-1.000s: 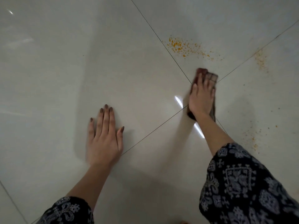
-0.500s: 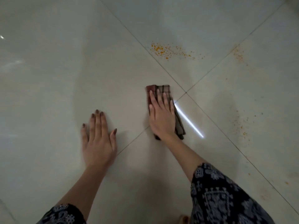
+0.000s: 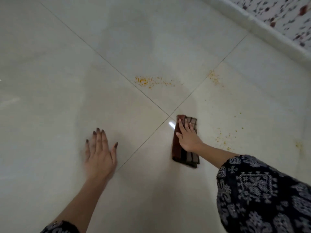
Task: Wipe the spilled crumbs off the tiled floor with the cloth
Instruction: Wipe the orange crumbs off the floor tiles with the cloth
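Head view: two hands (image 3: 99, 159) (image 3: 188, 140), one cloth (image 3: 183, 156)

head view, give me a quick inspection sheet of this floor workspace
surface: glossy pale tiled floor, grout lines crossing just beyond the cloth
job's things: folded checked cloth lying flat on the floor; orange crumbs in a patch beyond it, more scattered to its right
clutter: nothing seen
hands: left hand flat on bare tile, fingers straight; right hand pressing flat on the cloth
cables: nothing seen
surroundings: pale ledge at top right, speckled surface behind it; patterned sleeve on the right arm
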